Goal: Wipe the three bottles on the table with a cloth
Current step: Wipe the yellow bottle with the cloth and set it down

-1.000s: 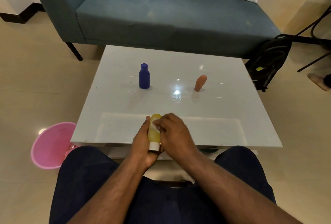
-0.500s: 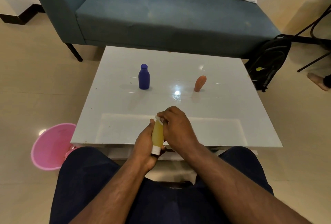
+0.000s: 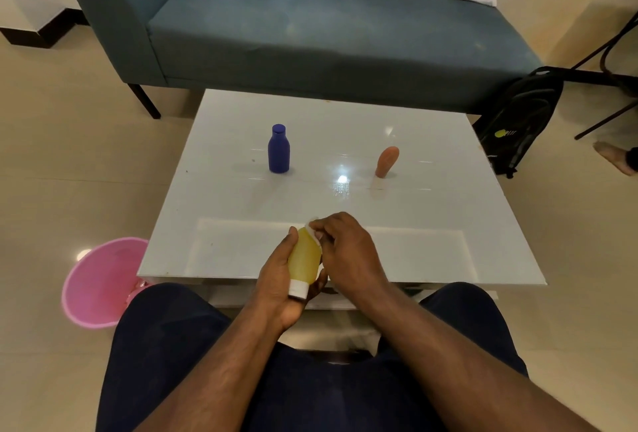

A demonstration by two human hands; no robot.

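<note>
My left hand (image 3: 278, 279) grips a yellow bottle (image 3: 303, 260) with a white cap, held cap toward me above the near edge of the white glossy table (image 3: 431, 224). My right hand (image 3: 345, 252) pinches a small white cloth (image 3: 315, 234) against the bottle's far end; most of the cloth is hidden under the fingers. A blue bottle (image 3: 278, 149) stands upright on the left of the table's middle. An orange bottle (image 3: 387, 161) stands tilted on the right of the middle.
A blue sofa (image 3: 310, 34) runs along the table's far side. A pink bin (image 3: 98, 281) sits on the floor at the near left. A black backpack (image 3: 521, 117) leans at the far right, by chair legs (image 3: 607, 86) and someone's foot (image 3: 612, 160).
My right hand with the cloth has slid from the bottle's side up to its far end, uncovering more of the yellow body. The left hand has kept its grip.
</note>
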